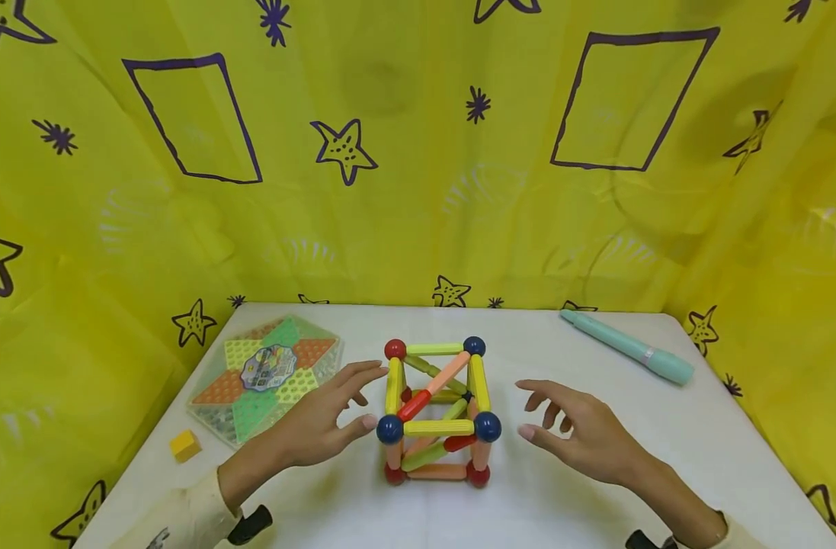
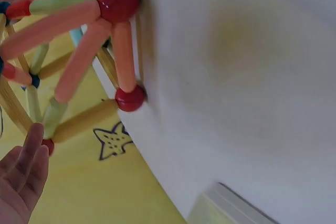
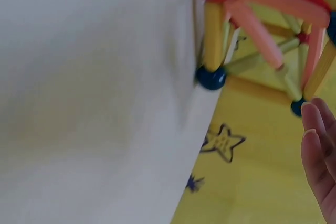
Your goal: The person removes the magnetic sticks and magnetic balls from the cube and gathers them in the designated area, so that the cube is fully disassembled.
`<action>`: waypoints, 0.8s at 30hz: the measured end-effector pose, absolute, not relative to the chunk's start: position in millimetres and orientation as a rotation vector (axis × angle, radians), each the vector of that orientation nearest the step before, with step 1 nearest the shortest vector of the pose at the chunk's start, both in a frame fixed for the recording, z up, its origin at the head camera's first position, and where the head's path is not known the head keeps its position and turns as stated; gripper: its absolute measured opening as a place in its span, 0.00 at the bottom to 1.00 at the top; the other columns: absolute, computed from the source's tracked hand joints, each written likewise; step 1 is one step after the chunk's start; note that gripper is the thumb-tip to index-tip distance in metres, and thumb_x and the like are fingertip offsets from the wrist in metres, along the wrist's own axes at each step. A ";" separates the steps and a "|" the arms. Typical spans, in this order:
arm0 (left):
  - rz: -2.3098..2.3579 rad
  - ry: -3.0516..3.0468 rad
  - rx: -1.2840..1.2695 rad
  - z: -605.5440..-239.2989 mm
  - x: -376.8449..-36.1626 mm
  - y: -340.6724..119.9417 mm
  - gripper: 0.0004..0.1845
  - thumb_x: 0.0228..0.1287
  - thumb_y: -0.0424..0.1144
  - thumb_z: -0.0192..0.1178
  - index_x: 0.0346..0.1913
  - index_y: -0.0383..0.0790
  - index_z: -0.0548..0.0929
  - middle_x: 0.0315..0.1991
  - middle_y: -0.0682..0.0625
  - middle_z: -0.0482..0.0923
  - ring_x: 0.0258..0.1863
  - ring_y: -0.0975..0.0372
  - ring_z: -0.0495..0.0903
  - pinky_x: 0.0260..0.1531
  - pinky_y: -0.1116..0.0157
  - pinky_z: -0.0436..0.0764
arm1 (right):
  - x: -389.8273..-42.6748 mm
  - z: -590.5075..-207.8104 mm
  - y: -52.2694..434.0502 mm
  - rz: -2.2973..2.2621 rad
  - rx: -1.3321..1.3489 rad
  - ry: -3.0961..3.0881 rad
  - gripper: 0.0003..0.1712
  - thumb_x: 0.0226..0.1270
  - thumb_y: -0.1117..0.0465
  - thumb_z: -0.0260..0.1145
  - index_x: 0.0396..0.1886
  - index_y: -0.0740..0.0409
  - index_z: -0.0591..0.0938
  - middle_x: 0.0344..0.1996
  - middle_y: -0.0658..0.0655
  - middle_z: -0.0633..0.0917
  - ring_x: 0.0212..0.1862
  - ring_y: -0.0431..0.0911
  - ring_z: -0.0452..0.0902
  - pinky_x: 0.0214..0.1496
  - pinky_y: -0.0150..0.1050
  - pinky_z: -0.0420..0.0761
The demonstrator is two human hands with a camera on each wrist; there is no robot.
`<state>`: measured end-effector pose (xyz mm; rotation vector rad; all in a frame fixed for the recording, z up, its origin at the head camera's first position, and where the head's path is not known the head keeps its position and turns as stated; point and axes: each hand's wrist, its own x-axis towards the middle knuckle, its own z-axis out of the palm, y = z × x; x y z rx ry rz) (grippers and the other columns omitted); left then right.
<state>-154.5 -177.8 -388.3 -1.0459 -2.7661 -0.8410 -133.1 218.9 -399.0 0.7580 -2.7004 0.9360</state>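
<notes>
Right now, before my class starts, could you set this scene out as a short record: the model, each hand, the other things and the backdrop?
Model: cube-shaped frame, standing on the white table
Parts: coloured sticks; red and dark blue balls
Left hand: beside the frame; contact unclear
Right hand: apart from the frame, holding nothing
Table's left: game board, yellow block
Table's far right: pale green tube
Backdrop: patterned yellow curtain

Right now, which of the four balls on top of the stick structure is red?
The back-left ball alone is red; the back-right ball, front-left ball and front-right ball are dark blue.
</notes>
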 end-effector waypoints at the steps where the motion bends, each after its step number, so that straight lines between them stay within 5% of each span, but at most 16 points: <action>1: -0.844 -2.757 -1.076 -387.2 -153.9 -175.1 0.33 0.73 0.51 0.58 0.77 0.56 0.62 0.76 0.54 0.61 0.48 0.65 0.82 0.37 0.62 0.80 | -132.2 -397.9 215.0 0.990 0.785 -2.696 0.27 0.65 0.50 0.73 0.63 0.44 0.78 0.39 0.38 0.82 0.33 0.29 0.75 0.33 0.32 0.78; 7: -0.764 -2.770 -1.180 -384.7 -151.7 -159.6 0.34 0.71 0.57 0.59 0.76 0.59 0.62 0.76 0.53 0.59 0.39 0.67 0.83 0.33 0.68 0.78 | -130.5 -395.5 196.6 1.153 0.948 -2.699 0.25 0.68 0.50 0.70 0.63 0.43 0.77 0.36 0.40 0.82 0.31 0.31 0.75 0.31 0.32 0.79; 13: -0.633 -2.805 -1.235 -385.2 -152.7 -144.9 0.35 0.68 0.62 0.59 0.75 0.63 0.63 0.76 0.53 0.61 0.23 0.70 0.72 0.28 0.71 0.75 | -132.0 -398.2 184.5 1.162 1.032 -2.671 0.21 0.70 0.50 0.68 0.61 0.37 0.79 0.33 0.38 0.82 0.27 0.31 0.71 0.26 0.30 0.75; 24: -0.601 -2.787 -1.369 -387.0 -154.2 -134.4 0.27 0.75 0.58 0.54 0.72 0.56 0.69 0.73 0.47 0.63 0.26 0.69 0.73 0.30 0.71 0.75 | -133.8 -393.2 178.3 1.074 1.109 -2.678 0.17 0.73 0.51 0.66 0.59 0.39 0.80 0.33 0.35 0.82 0.25 0.28 0.69 0.24 0.28 0.74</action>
